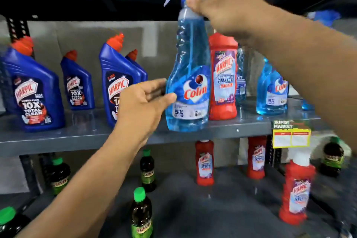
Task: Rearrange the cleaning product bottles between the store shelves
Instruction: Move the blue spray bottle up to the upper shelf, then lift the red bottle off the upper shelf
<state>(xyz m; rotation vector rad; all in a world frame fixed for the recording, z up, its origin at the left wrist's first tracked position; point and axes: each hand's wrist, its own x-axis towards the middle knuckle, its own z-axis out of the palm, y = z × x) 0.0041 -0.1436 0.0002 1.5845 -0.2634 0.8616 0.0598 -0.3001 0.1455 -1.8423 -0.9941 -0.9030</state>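
Note:
My right hand (228, 4) grips the neck of a blue Colin spray bottle (190, 75), just under its blue trigger head. The bottle hangs upright in front of the grey upper shelf (77, 133), its base about level with the shelf's front edge. My left hand (143, 102) touches the bottle's lower left side with its fingers curled around it. Directly behind the bottle stands a red Harpic bathroom cleaner (224, 77). Another Colin bottle (272, 91) stands on the shelf further right, partly hidden by my right forearm.
Several blue Harpic toilet cleaner bottles (34, 91) stand on the left of the upper shelf. The lower shelf (193, 208) carries red Harpic bottles (295, 189) and dark green-capped bottles (142, 214). A yellow price tag (290, 135) hangs from the upper shelf's edge.

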